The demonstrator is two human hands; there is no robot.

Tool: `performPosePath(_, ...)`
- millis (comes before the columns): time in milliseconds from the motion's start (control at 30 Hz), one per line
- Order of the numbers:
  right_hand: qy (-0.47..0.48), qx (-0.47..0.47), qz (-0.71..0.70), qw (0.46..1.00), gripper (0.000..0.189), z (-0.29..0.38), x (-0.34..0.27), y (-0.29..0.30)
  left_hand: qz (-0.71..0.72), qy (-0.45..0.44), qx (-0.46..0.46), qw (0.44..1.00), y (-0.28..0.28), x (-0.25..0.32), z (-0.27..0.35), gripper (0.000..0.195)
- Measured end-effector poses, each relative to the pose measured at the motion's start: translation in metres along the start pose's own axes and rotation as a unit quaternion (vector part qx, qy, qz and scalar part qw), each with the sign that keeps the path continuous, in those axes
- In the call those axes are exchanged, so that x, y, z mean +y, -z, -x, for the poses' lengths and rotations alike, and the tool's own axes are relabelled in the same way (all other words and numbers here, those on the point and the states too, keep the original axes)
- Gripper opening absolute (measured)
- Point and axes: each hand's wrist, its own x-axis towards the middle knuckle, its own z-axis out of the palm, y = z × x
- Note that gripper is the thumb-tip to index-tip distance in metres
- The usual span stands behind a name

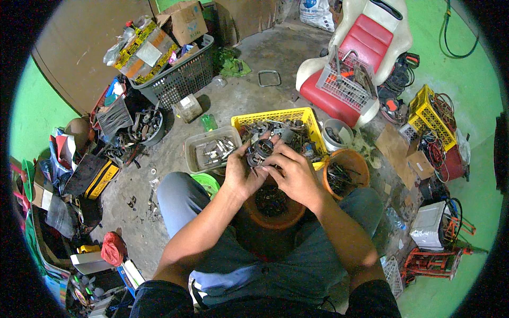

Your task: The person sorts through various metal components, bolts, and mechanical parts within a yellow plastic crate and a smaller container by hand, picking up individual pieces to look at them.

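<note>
My left hand (239,175) is turned palm up and cradles several small metal parts (254,159), among them a dark ring-shaped one (263,148). From the right, my right hand (296,173) reaches over with bent fingers and pinches a small piece at the edge of the palm; that piece is too small to name. Below both hands, between my knees, stands an orange tub (274,224) with dark small parts inside. Just beyond them a yellow plastic crate (274,114) is heaped with metal parts. A clear plastic container (191,149) to the left holds what look like spark plugs (219,151).
Right of the crate stand a white bucket (345,129) and an orange bucket (365,173) of dark metal pieces. A green bowl (208,182) is by my left knee. Farther off are a red-and-white seat (368,37) bearing a tool basket (350,89), and a grey laundry basket (183,81).
</note>
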Motion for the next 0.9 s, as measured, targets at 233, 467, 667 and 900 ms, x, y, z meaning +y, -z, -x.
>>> performPosePath(233, -0.014, 0.029, -0.091, 0.995, 0.013, -0.006, 0.002, 0.011, 0.024, 0.013, -0.044, 0.999, -0.002, 0.003, 0.005, 0.048)
performPosePath(467, -0.172, 0.023, -0.367, 0.914, 0.012, -0.008, 0.002, 0.028, 0.012, -0.01, 0.02, 1.0, -0.01, 0.0, 0.005, 0.047)
performPosePath(667, -0.131, 0.139, -0.345, 0.919, 0.021, -0.01, 0.002, 0.026, 0.018, -0.006, 0.008, 1.0, -0.012, 0.0, 0.006, 0.048)
performPosePath(900, -0.066, 0.135, -0.287, 0.946, 0.014, -0.01, 0.0, 0.032, 0.011, 0.004, 0.003, 1.0, -0.016, 0.0, 0.007, 0.048)
